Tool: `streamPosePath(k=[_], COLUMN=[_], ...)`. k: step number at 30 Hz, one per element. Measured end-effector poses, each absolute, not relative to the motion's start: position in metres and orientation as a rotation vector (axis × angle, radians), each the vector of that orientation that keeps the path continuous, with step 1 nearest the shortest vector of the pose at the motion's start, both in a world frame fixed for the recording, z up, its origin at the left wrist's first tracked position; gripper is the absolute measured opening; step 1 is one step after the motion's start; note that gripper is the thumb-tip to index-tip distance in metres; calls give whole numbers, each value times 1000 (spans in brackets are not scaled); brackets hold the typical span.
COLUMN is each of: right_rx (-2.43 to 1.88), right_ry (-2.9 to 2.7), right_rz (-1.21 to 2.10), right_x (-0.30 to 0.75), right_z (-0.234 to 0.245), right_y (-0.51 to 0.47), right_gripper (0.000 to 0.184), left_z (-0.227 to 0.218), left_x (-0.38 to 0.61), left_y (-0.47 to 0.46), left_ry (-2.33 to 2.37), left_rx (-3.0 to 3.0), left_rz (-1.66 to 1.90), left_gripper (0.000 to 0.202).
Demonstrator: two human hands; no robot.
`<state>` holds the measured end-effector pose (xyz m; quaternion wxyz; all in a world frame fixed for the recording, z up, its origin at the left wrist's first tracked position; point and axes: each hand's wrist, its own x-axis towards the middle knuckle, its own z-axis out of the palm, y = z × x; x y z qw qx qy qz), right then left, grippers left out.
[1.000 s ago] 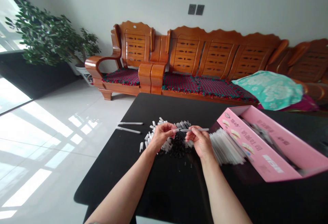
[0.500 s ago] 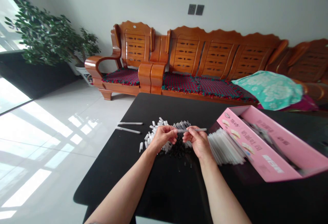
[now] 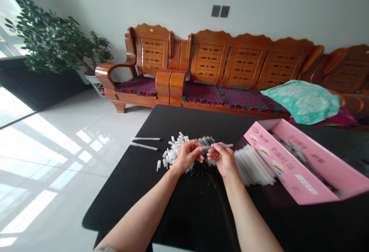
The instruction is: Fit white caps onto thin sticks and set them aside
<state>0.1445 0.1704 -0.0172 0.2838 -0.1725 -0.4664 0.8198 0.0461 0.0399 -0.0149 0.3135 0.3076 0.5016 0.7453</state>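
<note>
A slim translucent pen (image 3: 229,145) is held level above the pile of parts. My left hand (image 3: 188,156) pinches its left end, with the tip hidden by the fingers. My right hand (image 3: 223,159) grips the barrel farther right, and a short end sticks out past the fingers. White pen caps (image 3: 172,154) lie heaped beside my left hand. Small black plugs (image 3: 198,170) are piled beneath both hands. Behind them lies a bunch of thin pen refills (image 3: 206,140). Clear pen barrels (image 3: 253,166) are stacked to the right of my right hand.
Two capped pens (image 3: 145,142) lie on the left of the black table (image 3: 129,190). An open pink box (image 3: 291,167) with grey contents stands at the right. Past the table is a wooden sofa (image 3: 210,60); a potted plant (image 3: 57,40) stands at the left.
My left hand has shifted slightly to the right, nearer my right hand. The pen stays held between both hands, and the piles look the same.
</note>
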Motion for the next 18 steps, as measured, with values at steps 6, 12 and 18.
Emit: streamPosePath(k=[6,12,18], right_rx=[-524,-615,-640], right_ry=[-1192,-1135,-1108], right_rz=[2272,2361,2386], right_x=[145,145,144], right_z=[-17,-19,-20], right_y=[173,178,178], right_gripper=[22,13,13], left_z=[-11,-5,-9], left_x=[51,57,59], left_y=[35,32,34], left_ry=[1589,1953,2056], left_rx=[1063,1330,1413], left_rz=[1884,1740,1752], left_gripper=[24,12,14])
